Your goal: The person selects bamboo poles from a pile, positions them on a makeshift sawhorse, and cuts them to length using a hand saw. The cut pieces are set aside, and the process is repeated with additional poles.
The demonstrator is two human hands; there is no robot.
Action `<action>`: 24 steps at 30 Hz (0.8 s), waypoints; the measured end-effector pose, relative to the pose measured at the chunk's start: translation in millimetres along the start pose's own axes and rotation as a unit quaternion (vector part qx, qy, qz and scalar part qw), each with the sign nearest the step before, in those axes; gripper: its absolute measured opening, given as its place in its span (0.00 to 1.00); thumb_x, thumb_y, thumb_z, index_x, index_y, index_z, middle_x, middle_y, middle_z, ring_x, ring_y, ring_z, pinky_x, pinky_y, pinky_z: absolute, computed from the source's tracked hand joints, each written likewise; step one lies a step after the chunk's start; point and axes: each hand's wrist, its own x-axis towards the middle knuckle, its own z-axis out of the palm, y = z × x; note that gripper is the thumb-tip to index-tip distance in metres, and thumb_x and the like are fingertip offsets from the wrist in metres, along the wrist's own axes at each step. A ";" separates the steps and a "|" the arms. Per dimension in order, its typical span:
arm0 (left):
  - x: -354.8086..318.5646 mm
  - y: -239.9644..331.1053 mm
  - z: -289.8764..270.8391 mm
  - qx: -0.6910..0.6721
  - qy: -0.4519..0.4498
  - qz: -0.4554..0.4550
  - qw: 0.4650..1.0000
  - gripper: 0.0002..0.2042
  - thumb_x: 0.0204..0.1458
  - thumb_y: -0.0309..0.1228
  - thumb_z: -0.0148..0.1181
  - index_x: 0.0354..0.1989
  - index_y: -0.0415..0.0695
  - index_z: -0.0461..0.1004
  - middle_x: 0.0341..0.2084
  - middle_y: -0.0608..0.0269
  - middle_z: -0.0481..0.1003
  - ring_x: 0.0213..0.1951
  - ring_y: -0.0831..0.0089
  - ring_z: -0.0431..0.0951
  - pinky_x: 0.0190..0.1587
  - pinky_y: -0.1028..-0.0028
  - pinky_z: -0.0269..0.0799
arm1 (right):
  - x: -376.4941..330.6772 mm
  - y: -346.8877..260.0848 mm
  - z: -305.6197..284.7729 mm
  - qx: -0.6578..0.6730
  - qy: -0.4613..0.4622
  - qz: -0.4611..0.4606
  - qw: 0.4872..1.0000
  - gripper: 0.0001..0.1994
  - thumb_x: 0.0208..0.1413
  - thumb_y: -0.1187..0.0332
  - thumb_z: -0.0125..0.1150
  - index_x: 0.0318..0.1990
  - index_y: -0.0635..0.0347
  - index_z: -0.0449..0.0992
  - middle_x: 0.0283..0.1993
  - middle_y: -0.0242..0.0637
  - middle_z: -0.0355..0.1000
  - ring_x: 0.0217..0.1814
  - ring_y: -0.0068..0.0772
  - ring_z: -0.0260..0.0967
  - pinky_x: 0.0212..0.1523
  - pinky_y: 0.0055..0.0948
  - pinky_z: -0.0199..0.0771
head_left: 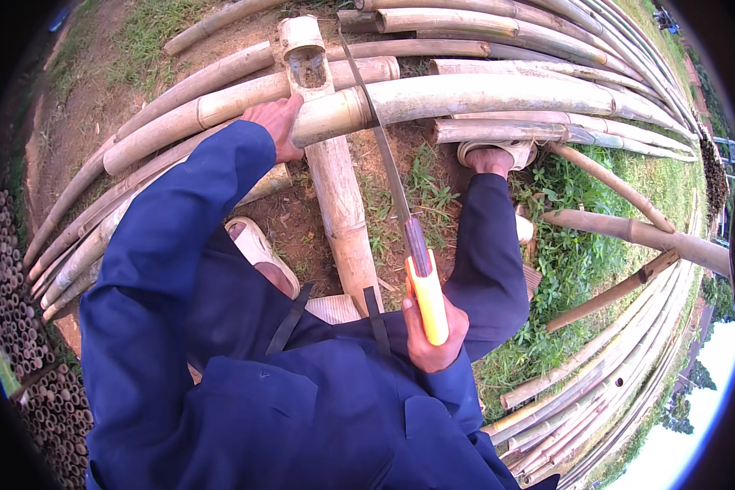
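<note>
My right hand (438, 335) is closed around the orange and yellow handle of a hand saw (394, 175). The saw's long blade runs away from me and lies across a thick pale bamboo pole (498, 95), close to a ring near the pole's left end. At that end my left hand (279, 128) grips the pole, its fingers partly hidden. Beneath the pole, a bamboo post (340, 200) with a hollow cut-out near its far tip slants from between my legs.
Several bamboo poles (196, 114) lie at the left, and more (465, 22) are stacked at the far right. My sandalled feet (265, 265) flank the post. Propped bamboo (637, 233) and another pile (596, 384) are at the right. Cut bamboo ends (49, 416) fill the left edge.
</note>
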 end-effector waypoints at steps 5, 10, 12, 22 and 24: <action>-3.1 8.7 -9.8 -0.010 -0.018 -0.014 1.000 0.36 0.39 0.41 0.75 0.57 0.44 0.65 0.49 0.41 0.78 0.53 0.41 0.78 0.55 0.49 0.73 | 46.1 6.7 26.9 0.058 -0.025 0.060 0.996 0.02 0.59 0.78 0.64 0.36 0.67 0.77 0.22 0.44 0.73 0.21 0.35 0.74 0.26 0.32 0.70; -1.9 -1.9 -3.0 0.005 -0.012 -0.027 1.000 0.37 0.39 0.42 0.75 0.58 0.45 0.64 0.46 0.41 0.79 0.50 0.40 0.80 0.53 0.49 0.74 | -8.0 8.3 -7.2 -0.008 -0.025 -0.003 1.000 0.12 0.58 0.78 0.66 0.50 0.69 0.81 0.28 0.45 0.78 0.26 0.36 0.79 0.31 0.31 0.76; -4.2 5.3 -2.9 0.011 0.001 -0.015 1.000 0.38 0.38 0.42 0.75 0.59 0.45 0.64 0.45 0.40 0.80 0.50 0.39 0.80 0.53 0.49 0.75 | 14.8 10.4 9.4 0.015 -0.018 0.027 0.999 0.10 0.58 0.78 0.66 0.47 0.69 0.81 0.27 0.45 0.78 0.25 0.36 0.79 0.30 0.32 0.75; 1.7 -4.4 -10.2 0.025 0.008 -0.014 1.000 0.36 0.40 0.42 0.75 0.55 0.40 0.64 0.50 0.41 0.77 0.51 0.40 0.80 0.55 0.48 0.75 | -36.5 -7.6 -25.5 -0.025 -0.045 0.024 0.998 0.16 0.57 0.79 0.65 0.54 0.69 0.81 0.30 0.44 0.80 0.30 0.34 0.82 0.36 0.29 0.78; -2.8 3.7 -13.6 0.027 -0.012 -0.029 0.999 0.35 0.41 0.42 0.74 0.55 0.40 0.64 0.49 0.41 0.77 0.51 0.40 0.80 0.54 0.47 0.75 | -7.7 10.9 -7.4 0.000 -0.037 0.041 0.998 0.13 0.57 0.79 0.66 0.49 0.68 0.82 0.27 0.43 0.78 0.27 0.32 0.80 0.32 0.30 0.77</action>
